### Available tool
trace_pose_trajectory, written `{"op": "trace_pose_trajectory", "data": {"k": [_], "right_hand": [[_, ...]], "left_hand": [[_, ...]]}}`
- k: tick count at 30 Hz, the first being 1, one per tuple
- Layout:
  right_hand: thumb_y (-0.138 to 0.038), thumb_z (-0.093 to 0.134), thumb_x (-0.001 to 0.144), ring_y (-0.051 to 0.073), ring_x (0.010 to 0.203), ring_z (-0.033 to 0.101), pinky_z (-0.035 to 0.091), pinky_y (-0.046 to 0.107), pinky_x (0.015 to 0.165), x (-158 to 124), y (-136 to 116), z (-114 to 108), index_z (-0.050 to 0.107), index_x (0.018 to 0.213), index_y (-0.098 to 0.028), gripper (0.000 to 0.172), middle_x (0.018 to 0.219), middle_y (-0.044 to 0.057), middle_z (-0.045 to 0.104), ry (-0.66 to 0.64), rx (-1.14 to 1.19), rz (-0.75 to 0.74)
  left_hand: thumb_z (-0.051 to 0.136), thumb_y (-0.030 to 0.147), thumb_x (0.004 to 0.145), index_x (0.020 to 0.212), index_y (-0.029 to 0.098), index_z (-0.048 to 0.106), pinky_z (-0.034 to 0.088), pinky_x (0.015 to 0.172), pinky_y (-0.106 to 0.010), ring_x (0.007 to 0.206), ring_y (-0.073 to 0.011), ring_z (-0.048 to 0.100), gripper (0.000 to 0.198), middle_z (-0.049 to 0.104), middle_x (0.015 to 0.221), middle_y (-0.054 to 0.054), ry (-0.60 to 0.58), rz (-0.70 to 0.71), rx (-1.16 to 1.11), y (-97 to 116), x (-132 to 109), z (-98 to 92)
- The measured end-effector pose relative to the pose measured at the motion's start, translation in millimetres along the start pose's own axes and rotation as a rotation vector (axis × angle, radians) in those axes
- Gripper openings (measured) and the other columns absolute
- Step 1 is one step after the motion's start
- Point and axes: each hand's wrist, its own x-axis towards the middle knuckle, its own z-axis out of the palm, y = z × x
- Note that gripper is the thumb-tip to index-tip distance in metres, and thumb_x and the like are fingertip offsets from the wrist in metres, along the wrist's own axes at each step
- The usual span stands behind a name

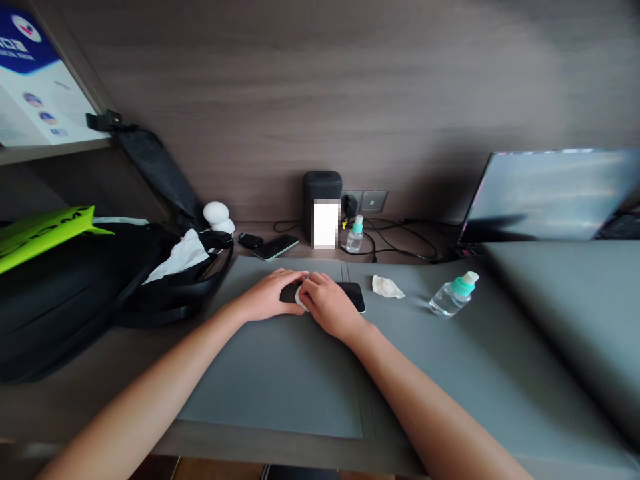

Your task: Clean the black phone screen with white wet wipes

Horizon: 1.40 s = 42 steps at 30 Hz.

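Observation:
A dark smartphone (354, 297) lies crosswise on the grey desk mat (280, 373). My left hand (267, 293) grips its left end, thumb along the near edge and fingers along the far edge. My right hand (325, 300) is closed over a white wipe (300, 299) and presses it onto the screen. Most of the wipe is hidden under the fingers. To the right of the phone lies a crumpled white tissue (387, 287). Farther right stands a clear spray bottle (453, 295) with a teal and white top.
Behind the mat are a second phone (277, 247), a small black object (251, 240), a black speaker-like box (309, 207), cables and a smaller spray bottle (355, 235). A black bag (75, 293) fills the left side. At right is a screen (550, 197).

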Motion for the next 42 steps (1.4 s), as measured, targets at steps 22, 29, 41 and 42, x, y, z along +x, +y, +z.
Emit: {"op": "trace_pose_trajectory", "data": {"k": [22, 29, 41, 42], "right_hand": [[-0.01, 0.058, 0.089, 0.016, 0.081, 0.056, 0.044, 0.026, 0.075, -32.0, 30.4, -40.8, 0.062, 0.085, -0.019, 0.01, 0.089, 0.003, 0.058, -0.147, 0.309, 0.026], [-0.009, 0.058, 0.083, 0.013, 0.072, 0.058, 0.042, 0.022, 0.068, -47.1, 52.8, -57.1, 0.064, 0.079, -0.019, 0.013, 0.082, 0.0, 0.062, -0.183, 0.319, 0.18], [-0.013, 0.05, 0.095, 0.019, 0.084, 0.055, 0.041, 0.03, 0.079, -23.9, 32.7, -16.8, 0.06, 0.081, -0.018, 0.018, 0.085, 0.005, 0.059, 0.069, 0.049, 0.247], [-0.012, 0.05, 0.095, 0.02, 0.084, 0.055, 0.041, 0.031, 0.08, -21.2, 29.6, -14.0, 0.06, 0.083, -0.018, 0.017, 0.086, 0.005, 0.059, 0.077, 0.036, 0.239]], "left_hand": [[0.075, 0.036, 0.079, 0.139, 0.03, 0.048, 0.038, 0.109, -0.043, 0.126, -0.0262, 0.05, 0.066, 0.056, 0.136, -0.005, -0.005, -0.012, -0.024, 3.2, -3.2, -1.8], [0.073, 0.039, 0.081, 0.14, 0.03, 0.047, 0.038, 0.11, -0.042, 0.127, -0.0255, 0.049, 0.065, 0.055, 0.138, -0.005, -0.024, 0.001, -0.031, 1.4, -3.9, -2.8], [0.075, 0.038, 0.078, 0.14, 0.03, 0.047, 0.04, 0.107, -0.044, 0.12, -0.0263, 0.054, 0.069, 0.059, 0.128, -0.006, -0.013, -0.005, -0.027, 0.7, -0.3, -1.3], [0.075, 0.038, 0.078, 0.14, 0.03, 0.047, 0.04, 0.106, -0.044, 0.12, -0.0264, 0.054, 0.068, 0.059, 0.127, -0.006, -0.011, -0.006, -0.027, 1.1, -0.3, -1.4]]}}
